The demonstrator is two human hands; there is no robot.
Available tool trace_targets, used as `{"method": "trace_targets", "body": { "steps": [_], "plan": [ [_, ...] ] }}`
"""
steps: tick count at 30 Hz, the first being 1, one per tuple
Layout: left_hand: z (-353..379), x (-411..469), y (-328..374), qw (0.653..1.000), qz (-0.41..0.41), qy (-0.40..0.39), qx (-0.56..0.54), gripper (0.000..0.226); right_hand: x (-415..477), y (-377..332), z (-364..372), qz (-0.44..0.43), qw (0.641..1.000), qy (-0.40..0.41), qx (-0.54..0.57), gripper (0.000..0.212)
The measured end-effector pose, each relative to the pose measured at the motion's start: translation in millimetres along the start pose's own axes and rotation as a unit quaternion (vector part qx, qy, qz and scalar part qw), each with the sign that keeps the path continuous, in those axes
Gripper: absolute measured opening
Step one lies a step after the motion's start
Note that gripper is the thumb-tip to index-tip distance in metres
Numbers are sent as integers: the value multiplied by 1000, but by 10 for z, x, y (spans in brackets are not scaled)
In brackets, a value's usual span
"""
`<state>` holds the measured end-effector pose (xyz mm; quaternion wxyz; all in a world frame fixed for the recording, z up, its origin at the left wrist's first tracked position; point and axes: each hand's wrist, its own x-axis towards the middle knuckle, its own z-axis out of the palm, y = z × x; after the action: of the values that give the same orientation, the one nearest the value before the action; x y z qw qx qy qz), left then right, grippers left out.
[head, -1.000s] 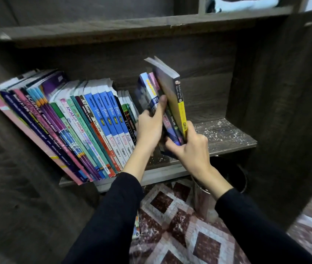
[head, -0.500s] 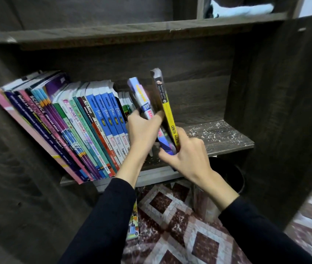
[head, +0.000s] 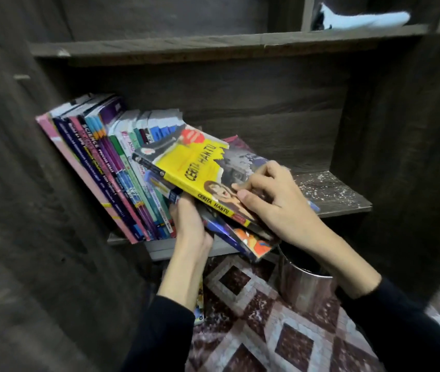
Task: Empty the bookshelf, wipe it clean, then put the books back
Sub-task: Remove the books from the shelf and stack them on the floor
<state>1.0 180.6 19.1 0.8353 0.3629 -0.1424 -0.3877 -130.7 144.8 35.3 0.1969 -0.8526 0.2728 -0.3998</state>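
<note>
A dark wooden bookshelf (head: 390, 124) fills most of the frame. On the left of its shelf board (head: 331, 193) stands a row of books (head: 100, 167), and they all lean over to the left. In the middle of the frame the person holds a small stack (head: 251, 242) of books, tipped flat, partly over the front edge of the shelf board. The top one is a yellow book (head: 194, 167) with "CERITA HANTU" on its cover and spine. The left hand (head: 189, 224) holds the small stack from below, and its fingers are hidden under the books. The right hand (head: 275, 200) grips the yellow book from above, with curled fingers on the cover and the thumb by the spine. The right part of the shelf board is bare wood with little white specks on it. Under it, in the lower middle, a shiny metal can (head: 304, 288) stands on the patterned floor (head: 253, 339); its inside looks dark and I cannot tell what is in it. A thin book (head: 200, 307) lies on the floor beside the left sleeve. A white thing (head: 361, 18) lies in the upper right, on the shelf above.
</note>
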Motion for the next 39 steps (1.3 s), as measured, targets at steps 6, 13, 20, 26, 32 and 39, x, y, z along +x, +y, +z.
{"method": "trace_targets", "body": {
  "steps": [6, 13, 20, 26, 32, 39],
  "plan": [
    [-410, -288, 31, 996, -75, 14, -53, 41, 104, -19, -59, 148, 962, -217, -80, 89],
    [-818, -293, 162, 998, -51, 16, -31, 24, -25, -64, 210, 259, 945, -199, 20, 93],
    [-965, -362, 202, 999, -41, 23, 3, 18, -164, 6, 390, 364, 873, -196, 259, 69],
    [-1012, -379, 163, 998, -45, -8, 42, 18, -257, 88, 493, 382, 889, -108, 228, 85],
    [-920, -434, 146, 995, -51, -46, 78, 18, -215, 41, 358, 319, 938, -137, -8, 119],
    [-863, -369, -87, 983, -102, -79, 132, 30, -448, 316, 100, 426, 838, -210, 268, 57]
  ]
}}
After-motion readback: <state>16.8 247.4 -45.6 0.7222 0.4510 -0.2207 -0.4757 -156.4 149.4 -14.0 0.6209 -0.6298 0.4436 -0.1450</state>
